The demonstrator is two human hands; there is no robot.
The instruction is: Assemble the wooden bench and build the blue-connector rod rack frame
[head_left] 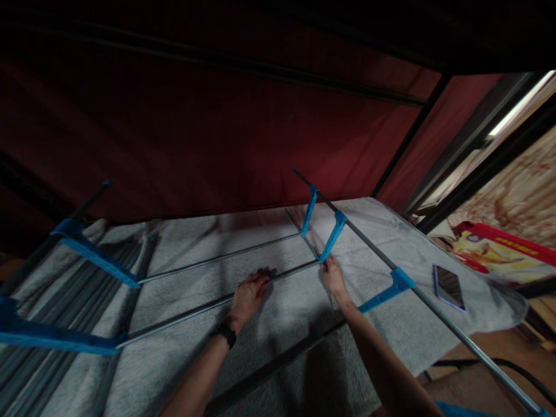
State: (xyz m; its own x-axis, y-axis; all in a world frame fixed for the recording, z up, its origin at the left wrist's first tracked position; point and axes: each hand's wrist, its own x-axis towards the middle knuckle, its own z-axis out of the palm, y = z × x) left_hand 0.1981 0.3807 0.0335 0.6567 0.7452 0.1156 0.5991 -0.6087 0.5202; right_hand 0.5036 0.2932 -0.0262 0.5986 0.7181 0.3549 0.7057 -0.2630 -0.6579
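A rack frame of grey metal tubes and blue plastic brackets lies on a light grey cloth. My left hand (pixel 248 296), with a black band on its wrist, is closed round a thin metal tube (pixel 182 317) that runs across the frame. At that tube's right end, my right hand (pixel 333 277) grips the lower end of a blue plastic bracket (pixel 333 237); its fingertips are partly hidden. Another blue bracket (pixel 309 209) stands behind it, joined to a second cross tube (pixel 221 258). On the left side, two more blue brackets (pixel 99 260) hold the tubes' other ends.
Several loose grey tubes (pixel 78 313) lie side by side at the left. A phone (pixel 449 287) rests on the grey cloth (pixel 386 243) at the right, near a red and yellow box (pixel 504 249). A dark red sheet (pixel 208 139) hangs behind, with dark metal bars across it.
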